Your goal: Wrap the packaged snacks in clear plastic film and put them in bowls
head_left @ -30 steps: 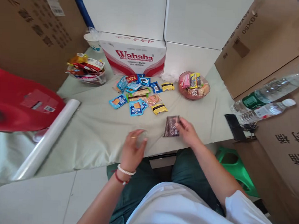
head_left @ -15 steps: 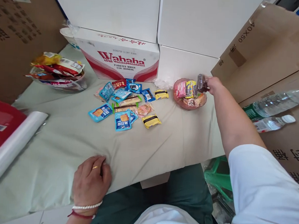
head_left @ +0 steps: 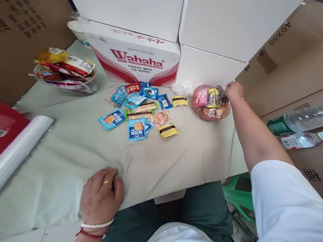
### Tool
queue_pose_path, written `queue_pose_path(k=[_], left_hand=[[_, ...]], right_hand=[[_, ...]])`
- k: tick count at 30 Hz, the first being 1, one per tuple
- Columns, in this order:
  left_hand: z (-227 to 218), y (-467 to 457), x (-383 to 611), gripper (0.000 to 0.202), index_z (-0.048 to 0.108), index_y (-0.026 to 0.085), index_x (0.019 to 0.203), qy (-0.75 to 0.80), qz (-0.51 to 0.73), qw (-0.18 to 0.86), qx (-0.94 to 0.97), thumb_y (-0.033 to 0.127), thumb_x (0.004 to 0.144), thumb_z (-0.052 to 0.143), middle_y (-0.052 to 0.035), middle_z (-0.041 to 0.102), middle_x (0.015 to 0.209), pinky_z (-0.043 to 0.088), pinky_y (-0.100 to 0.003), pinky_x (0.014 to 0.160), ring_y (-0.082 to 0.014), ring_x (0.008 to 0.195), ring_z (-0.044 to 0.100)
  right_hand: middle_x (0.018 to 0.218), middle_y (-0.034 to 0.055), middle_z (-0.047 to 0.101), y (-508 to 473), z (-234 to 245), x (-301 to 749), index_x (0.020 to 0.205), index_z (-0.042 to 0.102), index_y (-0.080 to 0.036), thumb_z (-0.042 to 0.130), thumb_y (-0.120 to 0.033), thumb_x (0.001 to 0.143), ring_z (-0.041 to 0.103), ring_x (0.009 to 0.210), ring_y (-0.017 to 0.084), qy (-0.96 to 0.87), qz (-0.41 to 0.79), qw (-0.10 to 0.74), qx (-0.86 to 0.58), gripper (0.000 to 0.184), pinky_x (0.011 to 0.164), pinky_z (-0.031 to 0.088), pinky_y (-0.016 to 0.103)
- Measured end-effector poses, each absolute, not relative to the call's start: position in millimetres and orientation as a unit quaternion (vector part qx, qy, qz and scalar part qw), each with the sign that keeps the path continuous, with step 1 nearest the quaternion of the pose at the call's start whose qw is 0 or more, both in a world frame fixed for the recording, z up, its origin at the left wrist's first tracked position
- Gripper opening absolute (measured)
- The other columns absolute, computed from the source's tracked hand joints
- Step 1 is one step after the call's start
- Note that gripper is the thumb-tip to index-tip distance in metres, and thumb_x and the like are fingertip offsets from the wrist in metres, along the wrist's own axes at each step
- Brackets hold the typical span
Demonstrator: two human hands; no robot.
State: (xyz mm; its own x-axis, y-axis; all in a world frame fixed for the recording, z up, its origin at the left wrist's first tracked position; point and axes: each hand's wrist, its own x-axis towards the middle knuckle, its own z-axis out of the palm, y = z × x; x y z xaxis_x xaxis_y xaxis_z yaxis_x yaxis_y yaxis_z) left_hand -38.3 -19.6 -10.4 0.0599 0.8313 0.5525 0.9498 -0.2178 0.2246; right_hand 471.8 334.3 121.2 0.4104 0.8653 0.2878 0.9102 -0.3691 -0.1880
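Note:
My right hand (head_left: 235,90) is at the far right rim of a pink translucent bowl (head_left: 210,117). Its closed fingers meet the end of a dark-wrapped snack packet (head_left: 221,94), which now lies in the bowl's right side; the fingertips are partly hidden. Beside it in the bowl are a yellow packet (head_left: 213,97), a pink packet (head_left: 201,97) and other wrapped snacks. Resting on the table's front edge, my left hand (head_left: 102,195) is curled into a loose fist, nothing visible in it. Blue snack packets (head_left: 112,119) and yellow packets (head_left: 168,131) lie mid-table with several others.
A clear tub (head_left: 85,87) heaped with snacks stands at the back left. Behind the packets is a Wahaha carton (head_left: 137,63), with white boxes above. A plastic roll (head_left: 21,154) lies at left. Bottles (head_left: 300,121) and cardboard (head_left: 284,62) are at right, a green stool (head_left: 241,194) below.
My right hand has lowered the dark packet from above the bowl's rim into the bowl, among the other snacks. The view has shifted slightly; my left hand stays put on the table.

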Motion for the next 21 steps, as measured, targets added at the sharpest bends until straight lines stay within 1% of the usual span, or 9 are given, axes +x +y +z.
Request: queue_pose_path(k=[2,3,7,9,11,14,16,19,21], left_hand=[[-11.2,-20.7,-37.4,0.022,0.069,0.02,0.107,-0.623,-0.301,0.094,-0.716,0.013,0.087,0.064,-0.0131,0.073,0.107,0.056,-0.046,0.093,-0.0317,0.106,0.071],[-11.4,-21.4,-36.6,0.021,0.069,0.019,0.106,-0.626,-0.301,0.091,-0.714,0.012,0.087,0.063,-0.0131,0.073,0.107,0.056,-0.046,0.093,-0.0313,0.106,0.07],[-10.7,-24.0,-32.5,0.018,0.07,0.019,0.104,-0.64,-0.299,0.071,-0.705,0.013,0.09,0.06,-0.0135,0.073,0.106,0.054,-0.046,0.095,-0.0305,0.108,0.068],[-9.3,-25.1,-32.7,0.016,0.071,0.02,0.102,-0.646,-0.312,0.041,-0.696,0.016,0.092,0.06,-0.0126,0.073,0.105,0.054,-0.045,0.095,-0.0294,0.107,0.068],[-6.5,-25.3,-36.6,0.014,0.072,0.021,0.099,-0.651,-0.341,-0.003,-0.678,0.019,0.095,0.059,-0.0105,0.073,0.103,0.054,-0.043,0.095,-0.0268,0.105,0.068],[0.7,-20.9,-48.2,0.015,0.071,0.022,0.098,-0.659,-0.38,-0.068,-0.646,0.024,0.099,0.056,-0.0067,0.074,0.1,0.055,-0.038,0.092,-0.0221,0.1,0.069],[6.2,-13.3,-56.0,0.016,0.07,0.023,0.098,-0.654,-0.379,-0.091,-0.648,0.026,0.101,0.054,-0.0054,0.074,0.099,0.055,-0.036,0.091,-0.021,0.099,0.069],[9.3,1.8,-60.4,0.018,0.069,0.023,0.095,-0.638,-0.345,-0.095,-0.682,0.027,0.101,0.053,-0.0053,0.073,0.096,0.054,-0.036,0.091,-0.0218,0.097,0.067],[6.7,9.9,-57.9,0.019,0.069,0.022,0.095,-0.635,-0.315,-0.079,-0.701,0.027,0.1,0.052,-0.0065,0.071,0.095,0.053,-0.037,0.09,-0.0232,0.095,0.065]], right_hand=[[0.121,0.0232,0.073,326.7,117.8,465.0,0.123,0.072,-0.001,0.04,-0.018,0.106,0.068,0.111,0.023,-0.542,-0.071,0.174,-0.819,0.04,0.093,0.044,0.035],[0.123,0.0235,0.072,323.2,115.8,461.4,0.126,0.072,-0.003,0.04,-0.019,0.107,0.067,0.113,0.025,-0.556,-0.07,0.174,-0.81,0.04,0.095,0.043,0.037],[0.128,0.0279,0.07,304.7,112.7,444.1,0.125,0.072,-0.003,0.043,-0.025,0.107,0.062,0.121,0.03,-0.607,-0.079,0.158,-0.775,0.041,0.104,0.041,0.042],[0.131,0.0293,0.068,282.3,111.4,431.8,0.128,0.07,-0.001,0.041,-0.024,0.107,0.059,0.127,0.03,-0.615,-0.115,0.198,-0.755,0.042,0.109,0.038,0.042],[0.13,0.0276,0.069,243.6,103.2,418.6,0.124,0.071,-0.006,0.041,-0.025,0.105,0.059,0.127,0.029,-0.66,-0.124,0.241,-0.701,0.04,0.111,0.037,0.041],[0.119,0.0182,0.075,163.4,74.8,404.2,0.109,0.075,-0.02,0.045,-0.038,0.103,0.066,0.118,0.029,-0.787,-0.009,0.248,-0.565,0.035,0.106,0.046,0.044],[0.106,0.0114,0.078,115.1,54.4,401.8,0.1,0.075,-0.028,0.049,-0.044,0.101,0.071,0.103,0.03,-0.797,0.058,0.242,-0.55,0.031,0.095,0.053,0.046],[0.098,0.0091,0.078,86.1,46.5,404.0,0.095,0.075,-0.03,0.049,-0.044,0.1,0.073,0.091,0.029,-0.759,0.096,0.255,-0.591,0.03,0.084,0.057,0.045],[0.101,0.0103,0.077,102.6,60.9,401.3,0.096,0.075,-0.029,0.048,-0.044,0.101,0.072,0.095,0.029,-0.745,0.068,0.266,-0.607,0.032,0.087,0.056,0.045]])
